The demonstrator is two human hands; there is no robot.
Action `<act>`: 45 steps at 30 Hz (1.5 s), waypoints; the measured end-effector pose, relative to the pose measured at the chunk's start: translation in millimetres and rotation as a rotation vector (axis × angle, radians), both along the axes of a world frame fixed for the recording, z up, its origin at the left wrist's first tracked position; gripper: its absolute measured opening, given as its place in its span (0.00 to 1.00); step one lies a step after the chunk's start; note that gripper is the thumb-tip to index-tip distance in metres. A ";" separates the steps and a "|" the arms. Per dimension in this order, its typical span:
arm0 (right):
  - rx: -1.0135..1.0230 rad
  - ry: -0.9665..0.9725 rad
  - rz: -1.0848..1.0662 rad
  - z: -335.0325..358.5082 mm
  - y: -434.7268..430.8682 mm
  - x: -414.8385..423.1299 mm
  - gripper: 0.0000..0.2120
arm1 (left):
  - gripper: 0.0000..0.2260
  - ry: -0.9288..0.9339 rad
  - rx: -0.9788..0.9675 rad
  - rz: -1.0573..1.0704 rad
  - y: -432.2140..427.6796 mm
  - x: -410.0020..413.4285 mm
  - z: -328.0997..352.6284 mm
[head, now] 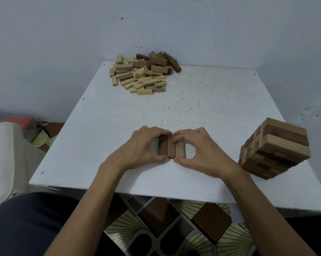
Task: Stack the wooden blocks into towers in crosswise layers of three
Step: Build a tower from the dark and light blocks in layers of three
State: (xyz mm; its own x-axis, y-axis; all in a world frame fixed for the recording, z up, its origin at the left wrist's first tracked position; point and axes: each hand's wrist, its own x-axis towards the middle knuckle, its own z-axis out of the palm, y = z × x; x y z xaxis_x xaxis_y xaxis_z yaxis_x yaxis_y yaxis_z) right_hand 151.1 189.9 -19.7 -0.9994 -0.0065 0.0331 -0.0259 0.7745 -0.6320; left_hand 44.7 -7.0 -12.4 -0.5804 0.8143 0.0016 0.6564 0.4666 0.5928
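A lap in dark trousers [26, 218] is filling the near left corner. Both bare forearms are stretching out from it, over the patterned floor [156, 218] and onto the white table [211, 100]. Close to the table's near edge the two hands are meeting around a row of three blocks [171, 149] lying flat on the tabletop: a dark one on the left, a mid-brown one in the middle, a pale one on the right, sides touching. The left hand [143, 146] is curling its fingers over the far ends and pressing its thumb at the near ends. The right hand [202, 150] is mirroring it, so both are pinching the row lengthwise. I'd judge they are squaring it up as the first layer of a new tower.

The row's long axis is running straight away from the person, near to far, so the next layer will be needing blocks turned across it, left to right. The supply, a pile of loose blocks [143, 72], is lying well apart from the hands at the table's far edge against the wall. It sits ahead and a little to the left, which is making the left hand slightly the nearer, though either would be reaching across the table's depth. The finished tower [277, 148] is standing off to the right, near the right hand but apart from it. A wide swing of that forearm looks like the thing to be watching.
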 end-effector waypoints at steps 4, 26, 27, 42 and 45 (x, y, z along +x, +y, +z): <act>-0.011 -0.008 0.005 -1.7 0.7 -0.4 0.24 | 0.34 -0.026 -0.016 0.019 -0.6 0.5 -4.1; 0.023 0.078 -0.018 84.0 2.7 47.5 0.31 | 0.37 -0.018 0.066 -0.093 4.8 21.8 76.0; 0.030 0.095 -0.031 91.1 5.9 52.8 0.31 | 0.37 -0.021 0.084 -0.109 10.2 24.3 82.3; 0.105 0.082 -0.287 130.7 102.4 129.5 0.33 | 0.35 -0.117 0.207 -0.314 142.2 62.6 100.9; 0.126 0.072 -0.323 125.3 115.4 136.3 0.34 | 0.35 -0.118 0.194 -0.339 158.4 67.9 99.6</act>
